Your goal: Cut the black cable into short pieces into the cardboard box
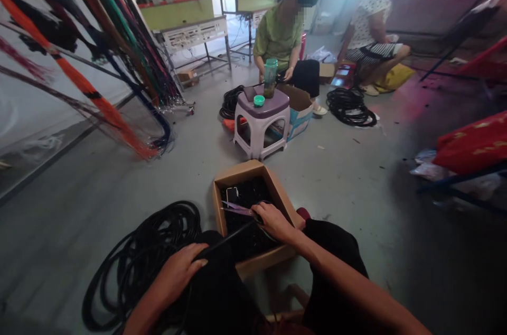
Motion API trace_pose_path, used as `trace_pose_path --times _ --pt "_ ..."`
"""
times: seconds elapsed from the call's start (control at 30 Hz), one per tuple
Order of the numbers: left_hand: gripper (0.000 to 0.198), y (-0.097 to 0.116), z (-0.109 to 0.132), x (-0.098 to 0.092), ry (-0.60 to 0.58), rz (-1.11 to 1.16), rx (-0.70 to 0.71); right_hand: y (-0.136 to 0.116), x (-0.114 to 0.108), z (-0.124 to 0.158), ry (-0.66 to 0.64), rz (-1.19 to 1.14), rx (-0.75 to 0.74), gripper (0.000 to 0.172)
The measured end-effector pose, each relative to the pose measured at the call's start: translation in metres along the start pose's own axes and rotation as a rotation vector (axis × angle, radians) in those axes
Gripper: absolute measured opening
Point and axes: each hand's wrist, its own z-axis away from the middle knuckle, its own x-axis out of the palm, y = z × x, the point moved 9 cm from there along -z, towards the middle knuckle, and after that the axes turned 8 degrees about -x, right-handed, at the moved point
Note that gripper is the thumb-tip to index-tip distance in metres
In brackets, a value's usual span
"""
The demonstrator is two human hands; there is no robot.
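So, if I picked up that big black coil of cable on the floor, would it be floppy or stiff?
It would probably feel floppy, because the black cable lies in loose, sagging loops. It may feel fairly heavy all together, since there are many loops. No tie shows on the coil, so it could likely slide apart and tangle when lifted.

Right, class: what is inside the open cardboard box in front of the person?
The cardboard box holds a dark heap of small black pieces, with a bent wire loop on top. Purple scissors and the right hand cover part of it; the box's floor cannot be seen.
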Motion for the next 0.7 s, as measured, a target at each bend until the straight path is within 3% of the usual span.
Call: trace_pose_path --times 0.07,0.2,0.3,0.43,0.57,0.7 --pt "0.038 0.013 -0.013 0.007 -0.086 -0.001 0.020 0.011 -0.006 0.000 0.037 -0.053 0.061 0.036" --pt "0.033 0.061 -0.031 0.038 -0.251 0.069 0.072 0.017 -0.017 -0.004 0.025 -0.093 0.077 0.036" --pt "0.034 0.082 -0.051 0.041 -0.135 -0.015 -0.046 0.011 -0.022 -0.014 -0.030 -0.080 0.021 0.035" --pt "0.031 0.081 -0.071 0.015 0.114 -0.346 -0.257 0.009 -0.023 -0.029 -0.044 -0.097 -0.044 0.037" --pt "0.037 0.075 -0.093 -0.003 0.238 -0.498 -0.234 0.023 -0.007 -0.033 -0.038 -0.193 -0.049 0.040" --pt "0.039 0.069 -0.129 -0.002 0.266 -0.409 -0.142 0.052 0.004 -0.032 -0.021 -0.276 0.033 0.035"
